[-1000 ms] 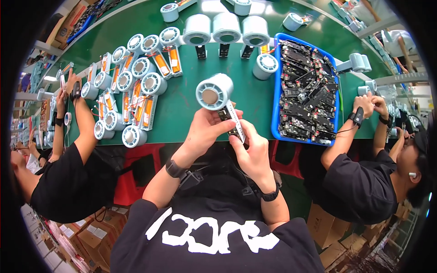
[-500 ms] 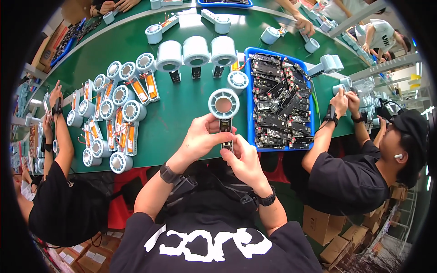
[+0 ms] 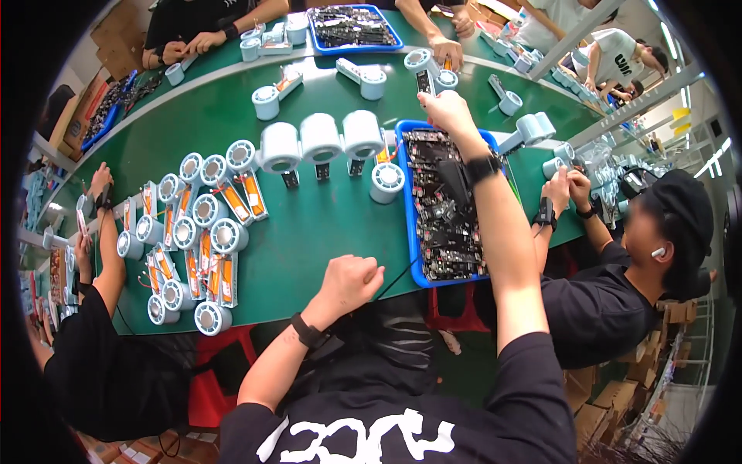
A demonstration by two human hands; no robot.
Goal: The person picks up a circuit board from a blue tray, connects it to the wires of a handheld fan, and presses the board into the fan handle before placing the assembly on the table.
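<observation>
Pinching a pale-blue fan-like unit (image 3: 420,59) by its slim handle (image 3: 423,82), probably the easiest grip, the right hand (image 3: 448,114) is just past the blue plastic tray (image 3: 433,283), which corrals flat black circuit boards (image 3: 448,261); the left hand (image 3: 352,283), fingers curled, looks empty near the glossy green bench's (image 3: 301,232) edge.

Three upright pale-blue units (image 3: 320,141) stand in a row; twelve round-headed units (image 3: 228,235) cluster at left; one lone unit (image 3: 387,182) sits just beside the near tray (image 3: 408,203). Blue trays (image 3: 359,50) number three; the person shows two hands (image 3: 348,283) and two black wristbands (image 3: 308,331).
</observation>
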